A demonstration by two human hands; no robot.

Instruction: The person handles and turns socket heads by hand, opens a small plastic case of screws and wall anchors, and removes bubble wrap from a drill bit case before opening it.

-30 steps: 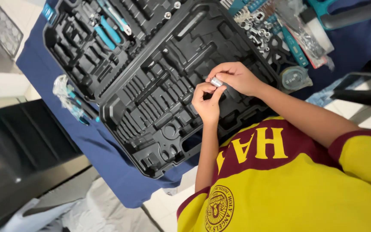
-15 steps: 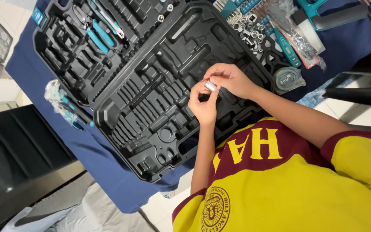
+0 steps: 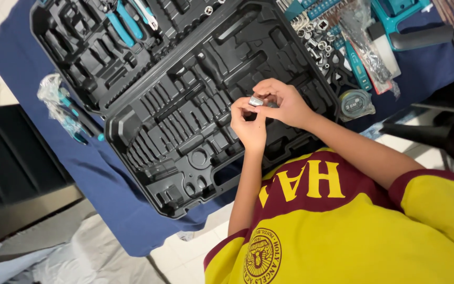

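- Since a second ago, both hands have drifted a little toward the middle of the black tool case (image 3: pixel 148 131), with the small silver socket (image 3: pixel 256 101) pinched between them throughout (the view itself shifted too, so the drift is partly the camera's).
- That steady pinch suggests the socket is being turned over and looked at, not yet seated in any moulded slot.
- Left hand (image 3: pixel 249 126): fingers curled up, thumb and forefinger closed on the socket's near end.
- Right hand (image 3: pixel 285 102): fingers bent over, tips gripping the socket from the far side.
- Socket sits above the case's lower half, clear of the plastic.
- Loose sockets (image 3: pixel 316 34) and a tape measure (image 3: pixel 356 104) lie on the blue cloth (image 3: pixel 22 68).
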